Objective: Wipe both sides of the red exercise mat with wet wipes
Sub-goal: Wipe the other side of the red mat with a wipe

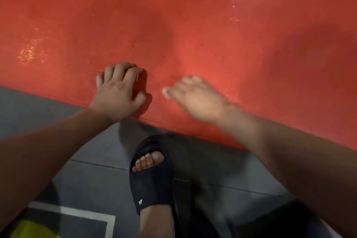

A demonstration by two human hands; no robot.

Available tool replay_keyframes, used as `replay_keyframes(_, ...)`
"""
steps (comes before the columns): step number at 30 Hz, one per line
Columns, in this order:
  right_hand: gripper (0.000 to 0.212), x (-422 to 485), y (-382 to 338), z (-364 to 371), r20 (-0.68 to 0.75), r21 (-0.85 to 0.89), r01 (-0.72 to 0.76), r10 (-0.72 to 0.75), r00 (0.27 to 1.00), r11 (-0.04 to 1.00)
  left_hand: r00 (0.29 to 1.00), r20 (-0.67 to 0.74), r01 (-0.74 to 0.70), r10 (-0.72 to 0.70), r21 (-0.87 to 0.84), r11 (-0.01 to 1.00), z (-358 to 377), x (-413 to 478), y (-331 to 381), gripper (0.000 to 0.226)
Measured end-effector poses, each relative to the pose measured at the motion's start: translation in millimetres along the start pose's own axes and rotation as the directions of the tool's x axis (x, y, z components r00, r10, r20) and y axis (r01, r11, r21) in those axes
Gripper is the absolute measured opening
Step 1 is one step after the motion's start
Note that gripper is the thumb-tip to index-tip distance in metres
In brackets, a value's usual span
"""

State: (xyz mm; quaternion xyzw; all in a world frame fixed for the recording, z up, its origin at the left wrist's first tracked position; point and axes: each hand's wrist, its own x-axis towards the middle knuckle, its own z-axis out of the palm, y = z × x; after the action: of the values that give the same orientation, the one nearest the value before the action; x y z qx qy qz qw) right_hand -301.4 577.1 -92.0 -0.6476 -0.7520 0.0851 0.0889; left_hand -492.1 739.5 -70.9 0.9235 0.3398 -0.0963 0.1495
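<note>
The red exercise mat [193,15] fills the upper half of the head view and lies flat, with damp shiny streaks at the left and upper right. My left hand [118,91] rests on the mat just inside its near edge, fingers curled down against the surface and holding nothing. My right hand [195,98] is blurred, pressed palm-down on the mat to the right of it. A small white bit of wet wipe [166,92] sticks out under its fingers; the rest of the wipe is hidden by the hand.
The mat's near edge [146,120] runs diagonally from left down to the right over a grey floor [222,170]. A foot in a black slide sandal [152,177] stands just below that edge. A white line and a yellow patch [31,228] mark the floor at the lower left.
</note>
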Motion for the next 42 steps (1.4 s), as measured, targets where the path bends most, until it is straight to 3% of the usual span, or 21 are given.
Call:
replay_keyframes(2, 0.014, 15.0, 33.9, -5.4, -0.174, -0.081, -0.286, 0.269, 0.947, 0.955, 1.000, 0.001, 0.005, -0.005, 0.000, 1.000, -0.3, 0.4, -0.9, 0.070)
replay_keyframes(4, 0.017, 28.0, 49.3, -11.8, -0.270, -0.016, -0.565, 0.540, 0.797, 0.825, 1.000, -0.004, 0.009, -0.009, -0.004, 1.000, -0.6, 0.7, -2.2, 0.069)
replay_keyframes(6, 0.012, 34.4, 35.8, -8.6, -0.251, 0.022, -0.624, 0.608, 0.753, 0.781, 1.000, -0.004, 0.018, -0.018, -0.010, 1.000, -1.1, 1.4, -3.6, 0.069)
replay_keyframes(7, 0.020, 33.4, 20.3, -3.6, -0.218, 0.021, -0.556, 0.547, 0.808, 0.831, 1.000, -0.004, 0.026, -0.026, -0.010, 1.000, -1.1, 1.6, -4.3, 0.069)
replay_keyframes(9, 0.043, 19.1, -18.1, 6.2, -0.066, 0.043, -0.251, 0.254, 0.965, 0.967, 0.999, -0.008, 0.041, -0.041, -0.009, 0.999, -0.8, 1.7, -5.5, 0.070)
replay_keyframes(11, 0.039, 0.0, -37.2, 5.2, 0.044, 0.107, 0.067, -0.072, 0.996, 0.992, 0.999, -0.014, 0.038, -0.038, -0.001, 0.999, 0.8, 1.1, -6.0, 0.070)
replay_keyframes(13, 0.033, 1.0, -18.9, 0.9, 0.063, 0.086, 0.186, -0.192, 0.979, 0.979, 0.999, -0.014, 0.032, -0.032, 0.005, 0.999, 1.6, 1.4, -6.2, 0.070)
replay_keyframes(14, 0.033, 8.9, -3.6, -0.8, 0.056, 0.027, 0.151, -0.152, 0.987, 0.988, 0.999, -0.011, 0.032, -0.032, 0.003, 0.999, 1.3, 1.9, -6.1, 0.070)
replay_keyframes(16, 0.026, 28.9, 34.5, -1.4, -0.064, -0.056, -0.095, 0.091, 0.994, 0.994, 0.999, -0.012, 0.036, -0.036, -0.002, 0.999, 0.2, 3.3, -6.5, 0.070)
replay_keyframes(18, 0.017, 46.6, 59.5, -8.8, -0.146, 0.002, -0.429, 0.425, 0.893, 0.903, 0.999, -0.009, 0.031, -0.031, -0.006, 1.000, 0.0, 4.0, -7.1, 0.068)
replay_keyframes(20, 0.018, 55.4, 55.1, -7.4, -0.156, 0.052, -0.571, 0.571, 0.806, 0.820, 1.000, -0.009, 0.026, -0.026, -0.012, 1.000, 0.4, 4.7, -7.5, 0.067)
replay_keyframes(22, 0.029, 51.7, 28.7, 0.4, -0.135, 0.051, -0.435, 0.438, 0.889, 0.899, 1.000, -0.011, 0.027, -0.027, -0.014, 1.000, 0.8, 5.1, -7.9, 0.066)
replay_keyframes(24, 0.041, 35.2, -5.2, 5.8, -0.025, 0.089, -0.131, 0.133, 0.991, 0.987, 1.000, -0.016, 0.018, -0.018, -0.012, 1.000, 0.5, 5.1, -9.1, 0.066)
replay_keyframes(27, 0.034, 24.1, -7.7, 0.8, 0.079, 0.132, 0.143, -0.154, 0.985, 0.981, 1.000, -0.026, -0.003, 0.003, -0.007, 1.000, -0.3, 4.1, -12.0, 0.066)
replay_keyframes(30, 0.030, 49.5, 36.2, 2.0, -0.041, -0.034, -0.067, 0.065, 0.997, 0.997, 1.000, -0.015, -0.004, 0.003, -0.007, 1.000, -2.2, 5.4, -13.2, 0.066)
replay_keyframes(32, 0.017, 69.0, 64.4, -5.5, -0.169, -0.012, -0.378, 0.371, 0.913, 0.926, 1.000, -0.018, 0.003, -0.004, -0.012, 1.000, -3.8, 6.0, -14.4, 0.066)
replay_keyframes(34, 0.017, 80.9, 64.6, -5.9, -0.175, 0.035, -0.543, 0.540, 0.823, 0.839, 0.999, -0.028, 0.014, -0.015, -0.023, 1.000, -5.0, 5.9, -16.9, 0.066)
replay_keyframes(36, 0.033, 80.5, 40.3, 1.5, -0.156, 0.023, -0.439, 0.437, 0.886, 0.898, 0.999, -0.033, 0.025, -0.026, -0.020, 0.999, -5.8, 5.3, -19.8, 0.065)
replay_keyframes(38, 0.049, 61.7, 1.1, 11.6, -0.040, 0.052, -0.129, 0.131, 0.991, 0.990, 0.999, -0.041, 0.030, -0.031, -0.012, 0.999, -5.4, 4.0, -21.4, 0.065)
replay_keyframes(40, 0.046, 39.4, -26.0, 10.5, 0.059, 0.135, 0.127, -0.136, 0.989, 0.983, 0.998, -0.049, 0.028, -0.028, -0.003, 1.000, -3.9, 1.8, -22.1, 0.066)
replay_keyframes(42, 0.042, 39.2, -16.3, 7.7, 0.056, 0.127, 0.191, -0.199, 0.978, 0.973, 0.998, -0.055, 0.041, -0.041, 0.000, 0.999, -2.5, 0.2, -23.4, 0.066)
